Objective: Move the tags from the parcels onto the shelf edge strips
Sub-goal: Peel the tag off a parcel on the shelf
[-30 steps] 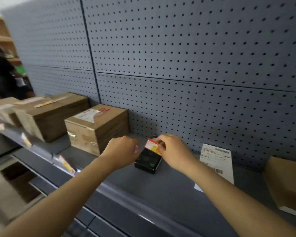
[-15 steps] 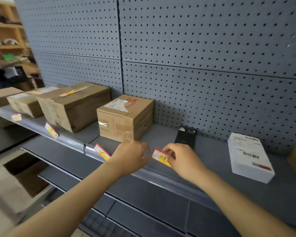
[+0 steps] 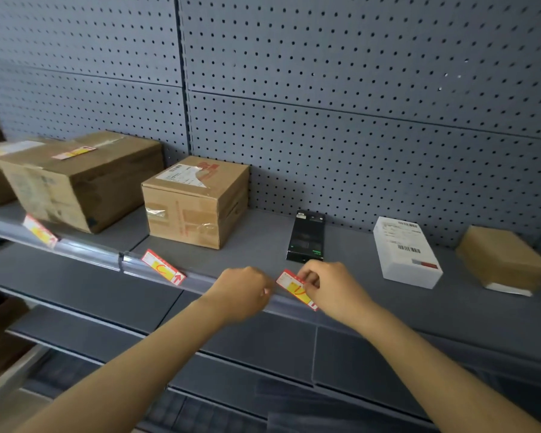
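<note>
A red, white and yellow tag is pinched at its right side by my right hand and lies against the clear shelf edge strip. My left hand has its fingers curled at the strip just left of the tag; the fingertips are hidden. A black box stands on the shelf right behind the tag. Two more tags sit in the strip further left. Another label lies on top of the large cardboard box.
On the shelf stand a smaller cardboard box, a white parcel and a brown parcel at the right. A grey pegboard wall backs the shelf. Lower grey shelves jut out beneath my arms.
My right hand lifted the tag off the black box and brought it down to the shelf edge strip. My left hand came along to the strip beside it.
</note>
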Demonstrator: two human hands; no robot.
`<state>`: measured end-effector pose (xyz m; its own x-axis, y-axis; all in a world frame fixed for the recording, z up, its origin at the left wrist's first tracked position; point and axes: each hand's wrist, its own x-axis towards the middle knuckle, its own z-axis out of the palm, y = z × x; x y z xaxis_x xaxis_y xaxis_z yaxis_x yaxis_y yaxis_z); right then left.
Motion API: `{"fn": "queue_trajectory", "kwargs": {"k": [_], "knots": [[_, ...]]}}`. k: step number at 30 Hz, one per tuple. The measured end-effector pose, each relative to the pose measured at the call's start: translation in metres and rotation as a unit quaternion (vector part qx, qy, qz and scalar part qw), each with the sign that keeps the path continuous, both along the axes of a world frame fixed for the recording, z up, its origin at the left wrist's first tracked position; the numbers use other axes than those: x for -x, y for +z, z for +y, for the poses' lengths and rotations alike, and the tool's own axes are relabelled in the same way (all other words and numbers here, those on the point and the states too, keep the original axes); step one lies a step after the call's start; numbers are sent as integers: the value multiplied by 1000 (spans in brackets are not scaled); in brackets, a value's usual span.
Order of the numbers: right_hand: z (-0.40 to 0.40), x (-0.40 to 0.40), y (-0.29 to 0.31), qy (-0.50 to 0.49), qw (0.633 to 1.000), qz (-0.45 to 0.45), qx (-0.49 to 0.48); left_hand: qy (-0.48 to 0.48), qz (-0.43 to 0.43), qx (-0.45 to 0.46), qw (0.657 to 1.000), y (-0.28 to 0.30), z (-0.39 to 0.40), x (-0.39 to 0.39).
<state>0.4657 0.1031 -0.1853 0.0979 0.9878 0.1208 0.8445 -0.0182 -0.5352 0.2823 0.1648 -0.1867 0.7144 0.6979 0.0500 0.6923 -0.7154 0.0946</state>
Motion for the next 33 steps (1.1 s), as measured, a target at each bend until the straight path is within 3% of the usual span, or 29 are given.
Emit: {"fn": "queue_trajectory", "kwargs": {"k": [12, 25, 33], "knots": [[-1, 4, -1, 10, 999, 3, -32, -18, -30, -34, 999, -14, -8, -12], [5, 3, -7, 30, 996, 1, -82, -41, -75, -9, 996, -22, -10, -10], [5, 10, -10, 43, 995, 4, -91, -49, -46, -1, 998, -21, -10, -10]]}}
